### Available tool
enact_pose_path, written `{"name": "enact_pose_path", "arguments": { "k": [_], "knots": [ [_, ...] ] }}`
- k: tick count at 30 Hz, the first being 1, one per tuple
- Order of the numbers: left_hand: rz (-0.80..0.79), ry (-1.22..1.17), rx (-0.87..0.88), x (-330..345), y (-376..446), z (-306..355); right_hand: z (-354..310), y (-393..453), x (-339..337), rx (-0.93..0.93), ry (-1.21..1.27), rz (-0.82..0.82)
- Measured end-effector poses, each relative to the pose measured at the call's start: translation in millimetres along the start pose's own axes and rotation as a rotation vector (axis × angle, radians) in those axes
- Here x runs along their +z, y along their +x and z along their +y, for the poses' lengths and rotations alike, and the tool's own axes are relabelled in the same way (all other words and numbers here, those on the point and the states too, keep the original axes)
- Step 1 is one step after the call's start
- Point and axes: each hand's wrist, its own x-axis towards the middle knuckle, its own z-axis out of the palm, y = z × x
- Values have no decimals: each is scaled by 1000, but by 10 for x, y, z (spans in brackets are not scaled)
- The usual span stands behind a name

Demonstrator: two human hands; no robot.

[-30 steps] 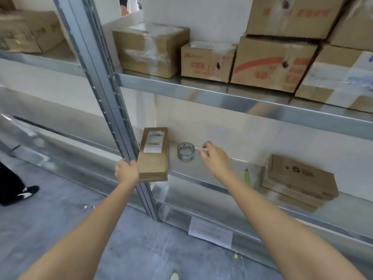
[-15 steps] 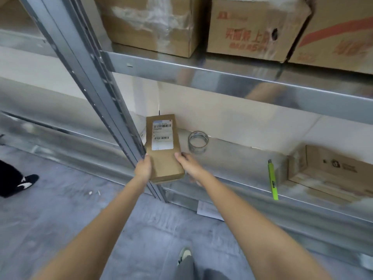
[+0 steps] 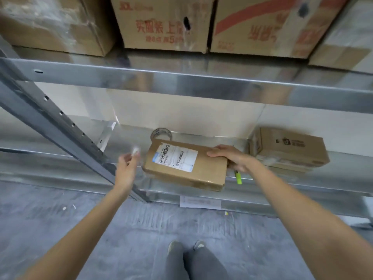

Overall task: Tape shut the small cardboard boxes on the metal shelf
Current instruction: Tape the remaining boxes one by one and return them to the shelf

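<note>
1. Left of centre in the frame, the left hand (image 3: 126, 170) is raised clear of the box; it is blurred, so how far the fingers are spread cannot be told. A small pale blur shows just above its fingertips, and whether it is pinched cannot be judged
2. At centre, the small cardboard box (image 3: 184, 165) lies label-up, skewed, overhanging the front edge of the lower metal shelf (image 3: 282, 186). For a sound seal it is best squared and set fully on the shelf before tape is applied
3. Just behind the box's far left corner, the tape roll (image 3: 160, 133) lies flat on the shelf, untouched. It is judged the likely next thing to be fetched, probably by the free left hand
4. Right of centre, the right hand (image 3: 232, 158) grips the box's right end, thumb on top and fingers curled underneath. This hold should be kept firm while the seam is pressed
5. Under that hand a green cutter (image 3: 238, 178) lies at the shelf edge; it could be knocked off
6. At right, a second small box (image 3: 288, 149) awaits taping
</note>
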Motion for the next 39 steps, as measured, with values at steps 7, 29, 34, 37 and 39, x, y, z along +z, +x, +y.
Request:
{"name": "enact_pose_path", "arguments": {
  "k": [7, 29, 34, 37, 39],
  "knots": [
    [-287, 4, -46, 730, -152, 159, 131, 172, -305, -106, 30, 211],
    [-205, -302, -61, 826, 32, 447, 305, -204, -173, -349, 218, 507],
    [-259, -226, -3, 829, 86, 334, 446, -219, -92, -289, 180, 530],
    [-262, -184, 11, 834, 89, 345, 397, -214, -85, -243, 168, 506],
    [-247, -126, 13, 838, 87, 386, 374, -252, -77, -218, 213, 458]
  ]
}}
